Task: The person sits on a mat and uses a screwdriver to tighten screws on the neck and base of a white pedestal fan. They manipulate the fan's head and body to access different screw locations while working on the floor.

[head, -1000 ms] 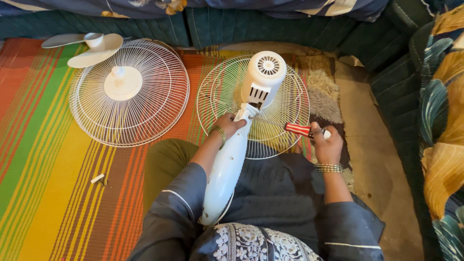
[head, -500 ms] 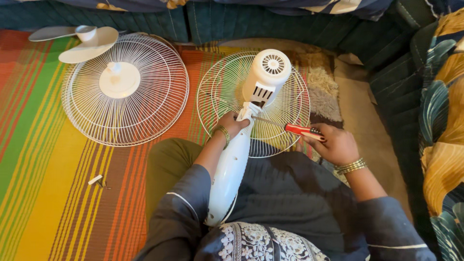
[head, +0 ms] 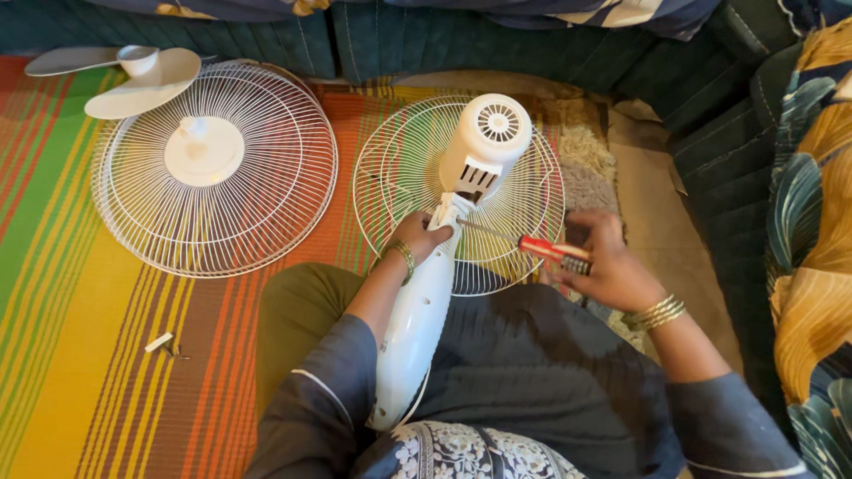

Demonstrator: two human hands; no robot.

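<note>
A white fan body (head: 426,302) lies across my lap, its round motor housing (head: 486,142) pointing away from me. My left hand (head: 419,238) grips the neck of the fan body just below the motor housing. My right hand (head: 603,262) holds a red-handled screwdriver (head: 541,248), whose metal tip reaches left to the fan's neck beside my left fingers. Under the motor housing lies a white wire fan guard (head: 399,177).
A second white wire guard with a round centre cap (head: 213,168) lies on the striped mat at left. White fan blades (head: 133,71) rest at its far edge. A small white part and screws (head: 164,344) lie on the mat near my left knee. Dark green cushions (head: 710,124) line the back and right.
My right hand has brought the screwdriver in from the right, so its tip now meets the fan's neck. The view has shifted slightly. My left hand keeps its grip.
</note>
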